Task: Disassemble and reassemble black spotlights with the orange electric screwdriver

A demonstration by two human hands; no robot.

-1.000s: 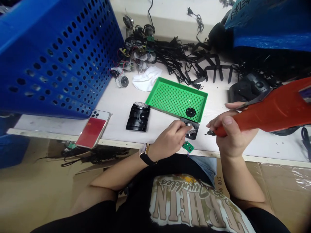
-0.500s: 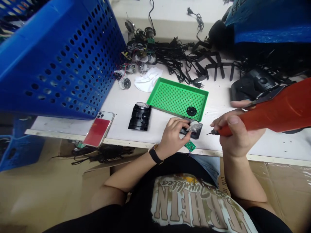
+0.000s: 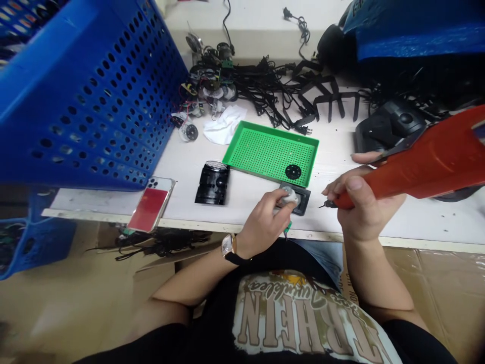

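While the left hand [image 3: 259,218] pinches a small round part [image 3: 288,196] on a black frame [image 3: 303,198] at the tabletop's [image 3: 242,207] near edge, the right hand [image 3: 364,205] grips a red electric screwdriver [image 3: 428,169] just right of it.

Electronics assembly workshop: workbench [image 3: 94,199] bears heaped power cords [image 3: 261,86] and a green parts tray [image 3: 265,127]; red electric screwdriver [image 3: 417,172] in hand.
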